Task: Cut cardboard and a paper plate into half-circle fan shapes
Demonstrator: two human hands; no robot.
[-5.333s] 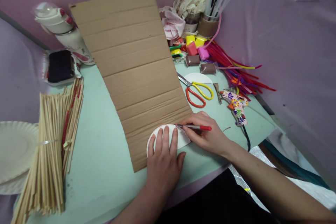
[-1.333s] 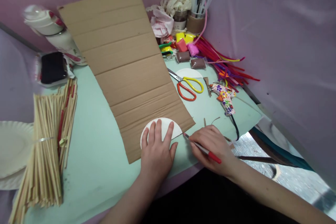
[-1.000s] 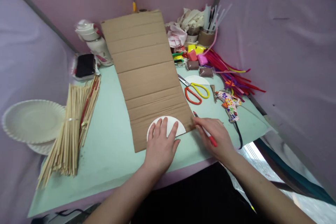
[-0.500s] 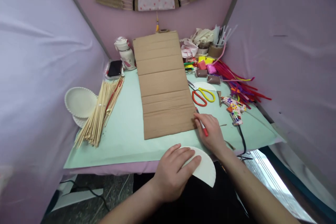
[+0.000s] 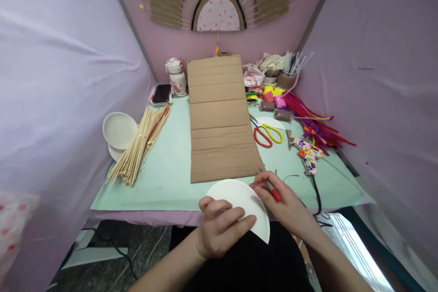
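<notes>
My left hand (image 5: 224, 228) is closed on a white half-round piece (image 5: 239, 190) that looks like half a paper plate, its fingers lying over the face. It is held at the table's front edge, above my lap. My right hand (image 5: 278, 198) grips a red-ended pen (image 5: 275, 194), and its fingertips are at the half plate's right rim; whether they press on it I cannot tell. Just beyond both hands lies a creased cardboard sheet (image 5: 221, 132). Scissors (image 5: 265, 134) with red and yellow handles rest right of the cardboard.
Left on the table are bamboo sticks (image 5: 140, 146), paper plates (image 5: 118, 131), a phone (image 5: 161, 94) and a bottle (image 5: 178, 80). A flowered glue gun (image 5: 310, 155) with a cord, pipe cleaners (image 5: 318, 121) and clay packs (image 5: 273, 96) lie right. A fan decoration (image 5: 219, 13) hangs behind.
The half plate has been raised and tilted up in my left hand. My right hand, still holding the pen, has come off the cardboard corner toward the plate's rim. The view has shifted.
</notes>
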